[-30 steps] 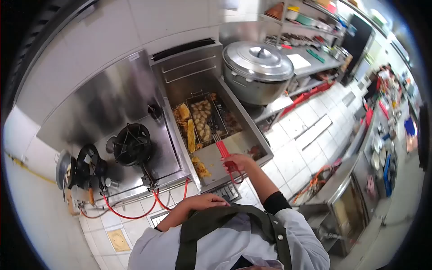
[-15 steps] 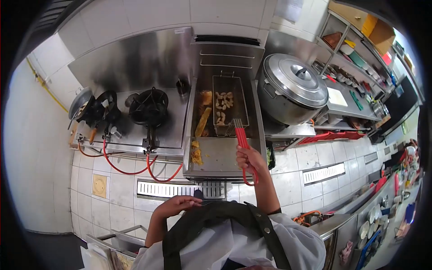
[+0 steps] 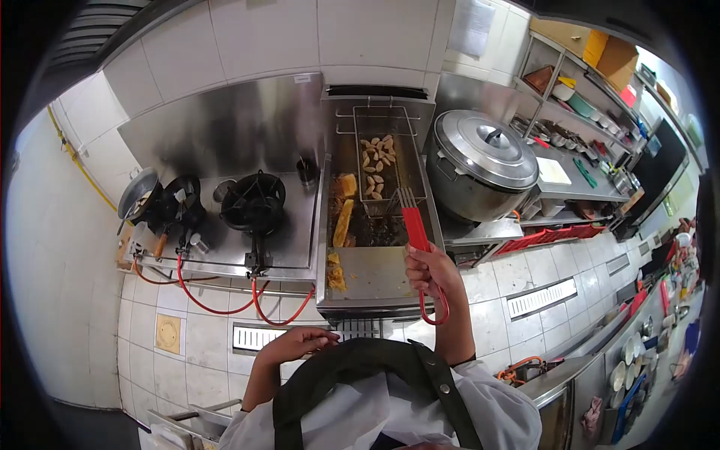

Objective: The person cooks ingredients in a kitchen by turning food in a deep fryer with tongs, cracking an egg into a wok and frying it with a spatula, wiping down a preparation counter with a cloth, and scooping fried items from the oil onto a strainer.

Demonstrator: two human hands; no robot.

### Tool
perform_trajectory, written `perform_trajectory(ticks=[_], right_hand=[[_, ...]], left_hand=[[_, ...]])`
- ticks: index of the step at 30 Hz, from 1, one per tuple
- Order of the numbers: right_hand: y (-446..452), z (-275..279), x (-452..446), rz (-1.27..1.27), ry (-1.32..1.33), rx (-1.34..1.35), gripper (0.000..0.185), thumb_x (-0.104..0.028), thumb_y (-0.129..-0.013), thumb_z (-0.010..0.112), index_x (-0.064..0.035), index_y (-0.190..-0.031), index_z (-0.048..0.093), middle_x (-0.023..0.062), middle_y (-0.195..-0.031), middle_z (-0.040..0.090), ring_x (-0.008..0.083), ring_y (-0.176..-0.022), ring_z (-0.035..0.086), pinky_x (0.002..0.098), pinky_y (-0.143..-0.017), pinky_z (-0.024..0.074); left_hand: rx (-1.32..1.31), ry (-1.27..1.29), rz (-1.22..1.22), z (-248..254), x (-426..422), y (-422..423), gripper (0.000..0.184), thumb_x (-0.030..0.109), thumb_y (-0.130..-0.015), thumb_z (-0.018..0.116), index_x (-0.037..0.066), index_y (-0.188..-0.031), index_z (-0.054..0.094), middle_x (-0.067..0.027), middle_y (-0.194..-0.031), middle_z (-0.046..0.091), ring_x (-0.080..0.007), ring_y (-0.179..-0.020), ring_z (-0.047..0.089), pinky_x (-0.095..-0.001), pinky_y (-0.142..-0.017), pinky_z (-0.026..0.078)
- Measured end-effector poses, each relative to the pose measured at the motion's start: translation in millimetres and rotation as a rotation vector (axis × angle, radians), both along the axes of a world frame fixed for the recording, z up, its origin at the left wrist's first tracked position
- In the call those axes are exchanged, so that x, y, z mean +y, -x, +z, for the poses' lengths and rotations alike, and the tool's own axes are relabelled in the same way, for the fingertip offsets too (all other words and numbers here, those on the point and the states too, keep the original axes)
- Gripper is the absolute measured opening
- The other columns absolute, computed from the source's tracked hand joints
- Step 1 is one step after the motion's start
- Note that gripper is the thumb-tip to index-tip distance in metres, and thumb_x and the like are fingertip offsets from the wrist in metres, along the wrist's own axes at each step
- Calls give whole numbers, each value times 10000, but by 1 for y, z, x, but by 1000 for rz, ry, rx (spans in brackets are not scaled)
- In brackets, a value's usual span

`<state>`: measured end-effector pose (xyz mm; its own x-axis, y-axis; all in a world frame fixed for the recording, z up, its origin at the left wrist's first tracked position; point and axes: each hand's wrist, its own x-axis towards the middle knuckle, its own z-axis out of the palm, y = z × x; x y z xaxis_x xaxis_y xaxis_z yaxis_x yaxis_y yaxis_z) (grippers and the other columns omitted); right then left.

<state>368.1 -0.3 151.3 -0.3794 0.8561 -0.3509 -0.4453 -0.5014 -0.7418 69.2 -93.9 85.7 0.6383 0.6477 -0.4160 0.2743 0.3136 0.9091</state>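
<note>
My right hand [image 3: 431,270] is wrapped round the red handle of a metal fork-like tool [image 3: 417,229]. The tool's prongs are at the near right corner of a wire basket [image 3: 388,113], which holds several pale oval pieces [image 3: 377,154]. Under the basket is a fryer [image 3: 375,271] with dark oil and yellow fried pieces [image 3: 343,223] along its left side. Near my waist, my left hand [image 3: 304,342] holds nothing, its fingers loosely extended and apart from the fryer.
Left of the fryer is a stove [image 3: 295,261] with a black burner [image 3: 253,201], pans [image 3: 140,196] and red hoses [image 3: 217,304]. A large lidded pot [image 3: 480,172] stands to the right. Beyond it is a steel counter [image 3: 589,184] with shelves.
The basket has risen out of the oil and shifted toward the back rail, with the tool at its near end. The view has turned. My left hand remains near my waist.
</note>
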Motion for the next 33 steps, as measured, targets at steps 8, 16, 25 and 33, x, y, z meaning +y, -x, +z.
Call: perform_trajectory(ticks=[8,16,25,33], right_hand=[[27,30,32,-21,55,172,77,-109,-843,485,-78,-846,415,-61,-574,305,11,-432,268,155,-340,211],[50,28,58,25,137,239,53,-92,-851,463,-50,-848,430,-58,-579,309,9,-441,273,149,-342,230],[54,0,39,-3,78,196,112,-151,-869,443,-55,-928,453,-49,-575,308,13,-453,284,172,-386,288],[0,-24,22,-30,-172,-13,546,-455,-900,268,-17,-1209,367,142,-931,561,233,-798,579,370,-660,476]], left_hand=[[-106,-10,-18,-9,30,37,314,163,-894,437,-2,-1158,476,-94,-1036,581,-155,-934,556,-279,-835,438],[-259,51,-16,-27,49,55,296,135,-890,444,-25,-1135,488,-101,-1000,585,-151,-926,558,-266,-833,432],[-141,37,-85,-31,51,49,261,141,-872,471,6,-1084,542,-84,-961,612,-127,-922,558,-246,-840,410],[22,-40,-160,-36,47,14,267,157,-867,491,7,-1083,541,-69,-950,606,-114,-908,546,-244,-802,423]])
